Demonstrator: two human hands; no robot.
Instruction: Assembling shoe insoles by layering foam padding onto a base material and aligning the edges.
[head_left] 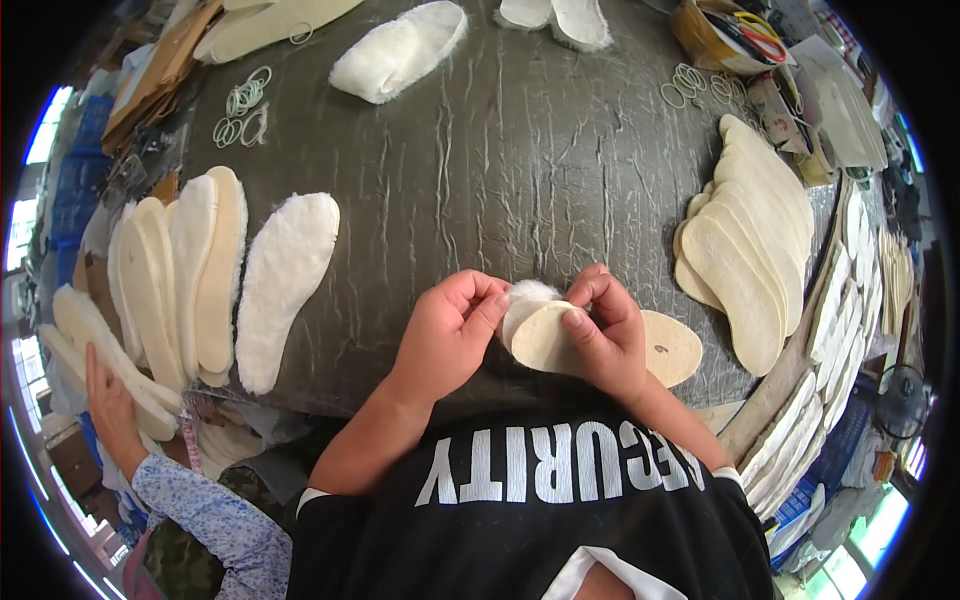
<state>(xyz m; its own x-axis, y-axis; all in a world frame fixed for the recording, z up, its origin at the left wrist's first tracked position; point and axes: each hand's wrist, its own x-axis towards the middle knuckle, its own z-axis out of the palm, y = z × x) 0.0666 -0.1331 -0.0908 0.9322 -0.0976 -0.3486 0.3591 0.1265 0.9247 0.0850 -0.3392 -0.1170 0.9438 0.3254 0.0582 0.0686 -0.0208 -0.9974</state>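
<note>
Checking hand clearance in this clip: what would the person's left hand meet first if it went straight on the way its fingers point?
The left hand would likely meet the fluffy insole right at its fingertips, then the right hand; depth is unclear.

The held insole [548,342] shows a cream face and white fleece [533,290]; the fanned insoles [745,245] are cream. The work surface [500,170] is dark grey-brown, the shirt [380,530] black with white lettering [517,465], a co-worker's sleeve [215,510] pale with a blue floral pattern, the cardboard [165,75] brown.
</note>
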